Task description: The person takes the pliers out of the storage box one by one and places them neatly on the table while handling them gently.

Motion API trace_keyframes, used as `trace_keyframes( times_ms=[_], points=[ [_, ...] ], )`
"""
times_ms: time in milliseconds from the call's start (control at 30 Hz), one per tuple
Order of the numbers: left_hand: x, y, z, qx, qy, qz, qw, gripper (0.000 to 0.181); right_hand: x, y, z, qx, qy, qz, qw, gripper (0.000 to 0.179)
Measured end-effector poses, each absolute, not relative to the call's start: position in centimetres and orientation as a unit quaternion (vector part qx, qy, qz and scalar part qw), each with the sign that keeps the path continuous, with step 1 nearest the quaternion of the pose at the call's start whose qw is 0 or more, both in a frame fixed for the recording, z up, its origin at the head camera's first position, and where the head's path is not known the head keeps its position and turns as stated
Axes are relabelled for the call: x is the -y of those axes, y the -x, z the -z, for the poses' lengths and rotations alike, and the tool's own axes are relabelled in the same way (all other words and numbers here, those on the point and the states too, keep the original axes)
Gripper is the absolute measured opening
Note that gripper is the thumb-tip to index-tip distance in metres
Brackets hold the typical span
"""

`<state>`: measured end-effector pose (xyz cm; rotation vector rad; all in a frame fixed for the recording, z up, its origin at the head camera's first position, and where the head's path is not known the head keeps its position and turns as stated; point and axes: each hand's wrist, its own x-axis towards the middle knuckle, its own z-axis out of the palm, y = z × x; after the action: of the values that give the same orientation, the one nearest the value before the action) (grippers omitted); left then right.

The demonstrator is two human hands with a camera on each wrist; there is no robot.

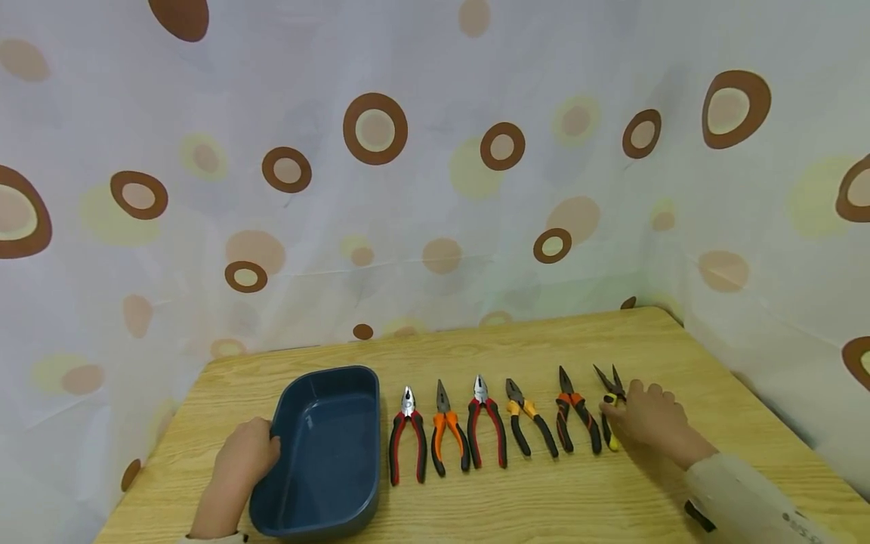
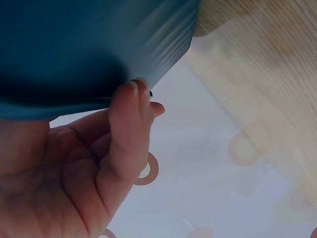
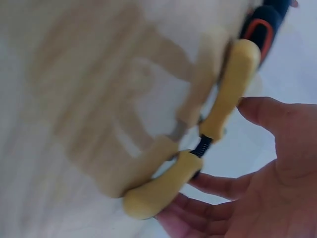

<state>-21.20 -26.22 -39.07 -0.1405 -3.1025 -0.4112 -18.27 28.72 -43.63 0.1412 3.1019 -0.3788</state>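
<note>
My left hand [image 1: 245, 455] grips the left rim of a deep dark blue plastic tray [image 1: 333, 453]. In the left wrist view its thumb lies over the tray wall [image 2: 54, 54], fingers on the far side. At the right end of a row of pliers, my right hand [image 1: 654, 418] holds needle-nose pliers with yellow and black handles [image 1: 614, 443], their dark jaws parted and pointing away. The right wrist view has the thumb against one handle [image 3: 237, 79] and the fingers at the other, with the pliers right at the tabletop.
Between tray and right hand lie several pliers: red-black ones [image 1: 408, 402], orange-black ones [image 1: 442, 400], another red-black pair [image 1: 481, 390], yellow-black ones [image 1: 515, 393] and black-and-red ones [image 1: 567, 384]. The wooden table [image 1: 516, 506] meets a dotted cloth wall [image 1: 435, 204] behind.
</note>
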Motion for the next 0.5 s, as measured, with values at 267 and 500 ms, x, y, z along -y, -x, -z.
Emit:
trace_keyframes(
  times_ms=[267,500],
  points=[
    [26.2,20.3,37.6,0.992,0.025,0.12,0.037,0.027,-28.2,18.4,41.7,-0.986,-0.038,0.159,-0.025,0.063],
    [24.7,19.0,36.1,0.984,0.035,0.138,0.107,0.049,-27.1,17.4,39.9,-0.968,-0.032,0.231,-0.092,0.067]
  ],
)
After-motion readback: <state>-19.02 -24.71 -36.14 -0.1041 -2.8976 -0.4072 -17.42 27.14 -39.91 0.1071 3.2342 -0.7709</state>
